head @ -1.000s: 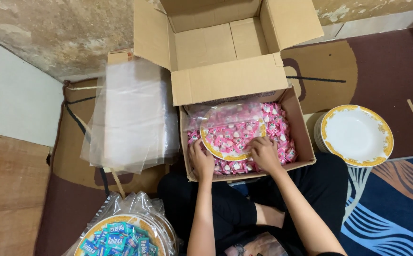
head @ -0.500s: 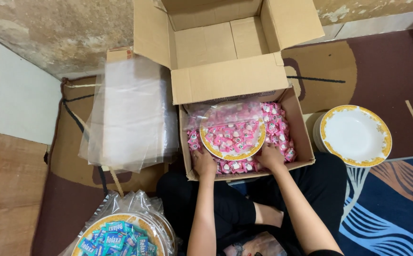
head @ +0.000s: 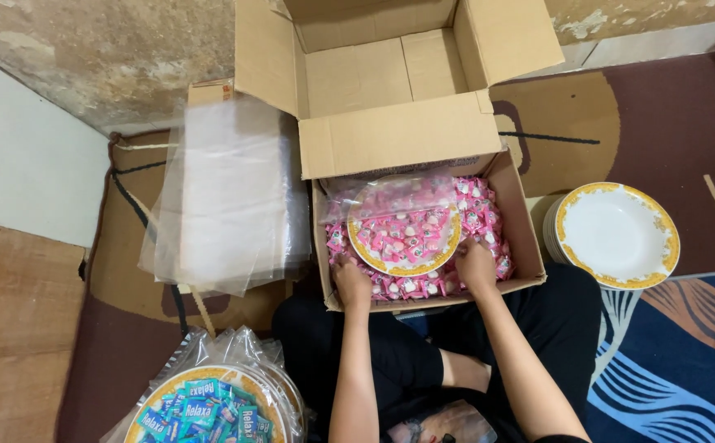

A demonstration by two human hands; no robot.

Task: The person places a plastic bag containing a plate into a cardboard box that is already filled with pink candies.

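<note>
An open cardboard box (head: pixel 524 246) in front of my knees is full of pink wrapped candies (head: pixel 480 209). On top of them lies a gold-rimmed plate (head: pixel 405 233) heaped with pink candies and covered by a clear plastic bag. My left hand (head: pixel 352 283) grips the bagged plate's near left edge, fingers down among the loose candies. My right hand (head: pixel 475 267) holds the near right edge the same way.
A stack of empty white gold-rimmed plates (head: pixel 616 235) stands right of the box. A pile of clear plastic bags (head: pixel 228 197) lies to the left. At bottom left sits a bagged plate of blue candies (head: pixel 203 406). A second open box (head: pixel 382 74) stands behind.
The bagged plate has shifted slightly up and away across the candies; both hands slid from its top to its near edges.
</note>
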